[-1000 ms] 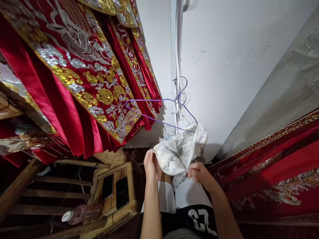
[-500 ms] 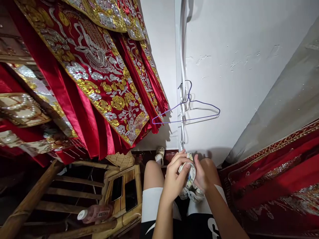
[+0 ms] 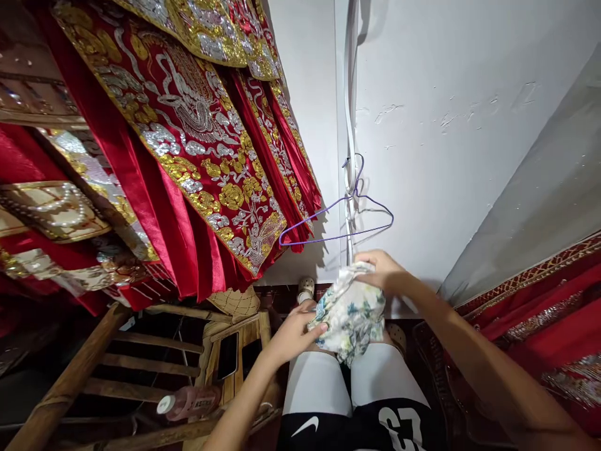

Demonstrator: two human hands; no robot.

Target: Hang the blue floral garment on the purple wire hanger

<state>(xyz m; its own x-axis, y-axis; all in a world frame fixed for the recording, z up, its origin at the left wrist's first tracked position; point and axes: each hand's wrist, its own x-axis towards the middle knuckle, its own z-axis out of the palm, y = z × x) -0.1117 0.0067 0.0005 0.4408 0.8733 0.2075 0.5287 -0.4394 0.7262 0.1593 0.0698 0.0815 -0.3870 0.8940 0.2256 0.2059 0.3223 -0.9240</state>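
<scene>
We see the bunched, flowered cloth (image 3: 354,316) above our knees, our left hand (image 3: 300,332) holding its left side and our right hand (image 3: 379,270) gripping its top. The purple hanger (image 3: 335,238) hangs just beyond, its long bar going left to right, with our right hand nearer; the red skirt (image 3: 220,181) seems close to its left end, perhaps an obstacle.

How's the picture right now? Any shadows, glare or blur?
Head view: the white wall is bright, the gaps between the bamboo slats dark; the purple hanger casts a thin shadow; the sequined red garment glints; the floral cloth looks slightly soft, its print readable; the frame edges look stretched.
</scene>
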